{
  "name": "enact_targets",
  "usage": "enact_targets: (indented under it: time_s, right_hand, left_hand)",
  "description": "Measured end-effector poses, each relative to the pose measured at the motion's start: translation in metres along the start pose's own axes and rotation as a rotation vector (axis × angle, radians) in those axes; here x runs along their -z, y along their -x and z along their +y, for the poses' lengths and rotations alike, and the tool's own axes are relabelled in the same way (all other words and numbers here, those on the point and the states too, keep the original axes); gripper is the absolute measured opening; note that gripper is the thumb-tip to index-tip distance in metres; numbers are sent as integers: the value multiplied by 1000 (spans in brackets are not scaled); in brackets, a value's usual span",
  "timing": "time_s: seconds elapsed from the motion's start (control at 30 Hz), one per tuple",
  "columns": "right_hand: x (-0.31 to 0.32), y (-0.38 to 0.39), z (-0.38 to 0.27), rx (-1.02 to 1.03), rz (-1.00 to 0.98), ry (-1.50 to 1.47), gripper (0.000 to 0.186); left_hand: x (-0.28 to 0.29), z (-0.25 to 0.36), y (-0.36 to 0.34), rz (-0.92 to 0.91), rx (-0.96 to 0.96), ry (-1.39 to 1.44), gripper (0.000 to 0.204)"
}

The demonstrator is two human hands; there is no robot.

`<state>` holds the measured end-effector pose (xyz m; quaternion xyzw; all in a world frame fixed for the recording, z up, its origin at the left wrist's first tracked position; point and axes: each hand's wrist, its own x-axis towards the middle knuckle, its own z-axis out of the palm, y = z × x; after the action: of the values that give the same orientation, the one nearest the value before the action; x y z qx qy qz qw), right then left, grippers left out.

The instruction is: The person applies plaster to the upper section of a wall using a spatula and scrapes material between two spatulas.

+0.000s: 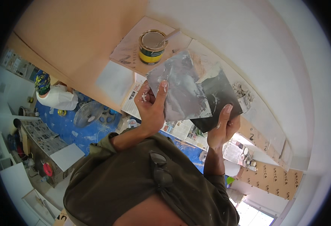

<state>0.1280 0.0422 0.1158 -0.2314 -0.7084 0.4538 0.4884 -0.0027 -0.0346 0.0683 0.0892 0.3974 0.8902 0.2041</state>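
Observation:
My left hand [152,103] is closed on a grey, putty-smeared flat plate [180,86], with the thumb on its face. A darker flat plate [216,88], with pale putty along its upper edge, is gripped by my right hand [223,126]. The lighter plate overlaps the left part of the dark one. White putty sticks to the fingers of both hands. Beyond the plates, an open can [151,56] with a dark green and yellow label stands on a board ledge [126,47]. A stick-like handle [172,35] leans at the can's rim.
Crumpled, putty-stained paper [242,94] lies on the ledge at the right. Below left, a person [56,97] in a white top works near a fan [87,114] on a blue-covered floor [64,122]. A newspaper-covered table [39,133] stands at the left.

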Motion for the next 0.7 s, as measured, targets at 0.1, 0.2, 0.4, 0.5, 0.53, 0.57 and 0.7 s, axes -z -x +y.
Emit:
enact_targets:
  time_s: [0.1,0.2,0.4,0.5,0.53,0.57,0.7]
  right_hand:
    - [-1,10,1,-32,-43,13,19]
    - [4,20,1,-78,-53,-19,15]
    - [25,45,19,-151,-196,297,16]
    - [45,39,39,-322,142,70,13]
    - [51,33,33,-349,167,-72,17]
    - [54,28,27,-370,193,-214,21]
    - [32,32,59,-236,268,-51,22]
  left_hand:
    - [2,2,-1,-5,6,-17,10]
    - [-4,4,0,15,-30,-53,8]
    - [-11,9,-20,-10,-65,-75,11]
    - [2,-4,-36,-37,-85,-111,13]
    - [5,-10,-36,-47,-84,-134,13]
    - [6,-16,-35,-49,-116,-147,13]
    - [-1,-30,-10,-72,-160,-243,13]
